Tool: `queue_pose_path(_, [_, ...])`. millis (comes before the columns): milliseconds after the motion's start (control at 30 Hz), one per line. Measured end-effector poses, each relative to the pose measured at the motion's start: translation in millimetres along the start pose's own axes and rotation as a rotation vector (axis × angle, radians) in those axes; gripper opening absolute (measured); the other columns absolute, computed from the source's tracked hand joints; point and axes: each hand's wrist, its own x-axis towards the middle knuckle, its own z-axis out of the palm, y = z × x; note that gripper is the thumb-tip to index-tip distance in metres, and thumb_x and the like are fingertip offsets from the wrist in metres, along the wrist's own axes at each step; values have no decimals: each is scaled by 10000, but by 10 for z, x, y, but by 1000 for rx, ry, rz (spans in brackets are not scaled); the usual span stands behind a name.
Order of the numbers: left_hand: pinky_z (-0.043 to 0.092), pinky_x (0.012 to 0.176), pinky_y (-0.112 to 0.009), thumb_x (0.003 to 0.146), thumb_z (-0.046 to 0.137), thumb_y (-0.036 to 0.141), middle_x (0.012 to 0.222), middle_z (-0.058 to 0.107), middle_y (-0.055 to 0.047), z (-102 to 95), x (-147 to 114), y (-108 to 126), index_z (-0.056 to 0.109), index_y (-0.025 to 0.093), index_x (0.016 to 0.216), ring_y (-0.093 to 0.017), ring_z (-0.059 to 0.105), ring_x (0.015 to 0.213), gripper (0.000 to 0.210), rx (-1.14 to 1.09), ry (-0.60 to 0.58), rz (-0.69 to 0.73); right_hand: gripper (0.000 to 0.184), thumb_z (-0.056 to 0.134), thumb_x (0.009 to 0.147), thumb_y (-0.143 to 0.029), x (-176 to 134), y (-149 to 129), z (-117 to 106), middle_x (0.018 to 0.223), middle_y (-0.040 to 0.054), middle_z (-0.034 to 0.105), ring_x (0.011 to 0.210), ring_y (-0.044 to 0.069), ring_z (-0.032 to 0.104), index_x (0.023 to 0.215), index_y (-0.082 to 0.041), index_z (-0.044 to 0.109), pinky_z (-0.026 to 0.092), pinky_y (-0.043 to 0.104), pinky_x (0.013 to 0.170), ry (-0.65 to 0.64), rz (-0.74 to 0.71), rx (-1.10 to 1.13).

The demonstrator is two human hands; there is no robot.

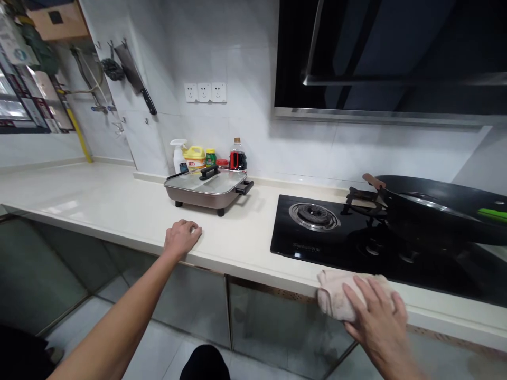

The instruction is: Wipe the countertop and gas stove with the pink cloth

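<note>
My right hand (376,311) grips a folded pale cloth (336,293) at the front edge of the countertop, just in front of the black gas hob (293,232). Part of the cloth hangs over the edge, and its underside is hidden. My left hand (182,236) rests on the white countertop (237,237) near the edge, its fingers curled in, with nothing visible in them. Behind it stands a brown rectangular electric pan (202,196) under a glass lid (186,180), apart from the hand.
A large black wok (428,211) sits on the hob's right side. Against the wall stand a white spray bottle (179,158), a yellow jug (195,157) and a dark sauce bottle (237,157). A cleaver (134,76) hangs at left. The range hood (380,58) overhangs the hob.
</note>
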Motion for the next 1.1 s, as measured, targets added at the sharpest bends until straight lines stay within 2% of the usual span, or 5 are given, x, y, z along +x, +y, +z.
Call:
queue_pose_path(233, [421, 1093, -530, 914, 431, 545, 1336, 668, -159, -3, 4, 29, 765, 227, 1113, -379, 561, 1291, 502, -19, -5, -9, 727, 850, 640, -297, 79, -190, -16, 1415, 136, 601, 1335, 439, 487, 1316, -289, 584, 313, 665, 1132, -101, 90, -108])
queue_pose_path(400, [433, 1079, -540, 905, 424, 556, 1341, 670, -157, 4, 48, -17, 770, 237, 1126, -397, 567, 1291, 520, -17, -12, -1, 834, 873, 610, -226, 513, -1080, 244, 1442, 122, 597, 1317, 457, 503, 1381, -337, 575, 381, 686, 1076, -168, 25, -32])
queue_pose_path(633, [485, 993, -517, 921, 422, 581, 1329, 685, -157, 10, 186, -143, 767, 238, 1127, -388, 602, 1215, 529, 30, -42, 28, 586, 679, 914, -309, 1038, -2058, 538, 1422, 118, 630, 1290, 363, 578, 1471, -314, 500, 502, 593, 1015, -28, -187, 48])
queue_pose_path(767, [537, 902, -526, 904, 455, 573, 1204, 739, -109, 46, 272, -227, 779, 245, 1031, -387, 647, 1100, 478, 26, 1, 72, 587, 664, 920, -336, 983, -1800, 449, 1427, 105, 624, 1275, 325, 579, 1482, -327, 494, 488, 543, 1034, 73, -260, 106])
queue_pose_path(1100, [552, 907, -504, 885, 412, 601, 1180, 760, -108, -22, 275, -236, 770, 278, 942, -372, 680, 1097, 485, 46, 56, 134, 617, 766, 795, -213, 358, -347, 84, 1378, 78, 637, 1291, 308, 545, 1366, -364, 589, 388, 516, 1068, 192, -173, -5])
